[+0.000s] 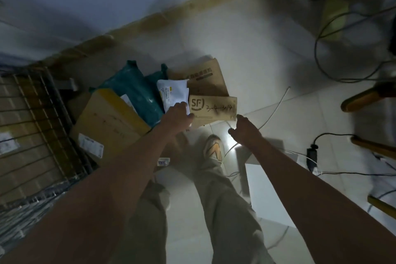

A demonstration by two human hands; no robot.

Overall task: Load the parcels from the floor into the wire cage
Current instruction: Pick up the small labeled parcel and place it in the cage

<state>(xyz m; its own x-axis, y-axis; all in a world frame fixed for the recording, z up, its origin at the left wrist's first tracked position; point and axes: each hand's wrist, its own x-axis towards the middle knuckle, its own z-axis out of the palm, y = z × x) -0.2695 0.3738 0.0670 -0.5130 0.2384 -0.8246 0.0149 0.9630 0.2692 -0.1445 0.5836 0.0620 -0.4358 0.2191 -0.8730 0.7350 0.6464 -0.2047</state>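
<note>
Reaching down now w/ both arms. Left hand (179, 114) at near-left corner of flat card box (214, 107), the one marked "SF" w/ handwritten digits; fingers curled, touching or just shy of box edge and white envelope (173, 93) — too blurred to call. Right hand (244, 128) spread loose, empty, hovering just off box's near-right corner, not yet on it. Nothing lifted so far.

Looks like two-handed pickup of that box about to start. Thin, stiff cardboard, prob light; best taken at the two near corners or opposite short edges, thumbs on top, fingers slid under. Envelope partly overlapping its left end, so may slide off on lift — flimsy, slippery paper.

Outward: box resting on top of pile on tiled floor (246, 53). Behind it bigger brown carton (203, 77), flat, prob heavier. To left, teal plastic mailer (132, 92), soft, floppy, needs gripping by bunching. Nearer left, large carton w/ yellow flap (109, 122), label on side, needs both hands under base.

Far left: wire cage (36, 113), brown boxes already inside, so task partway through. Loose cables (276, 103) across floor at right, beside shoe (212, 148) — trip hazard when turning toward cage.
</note>
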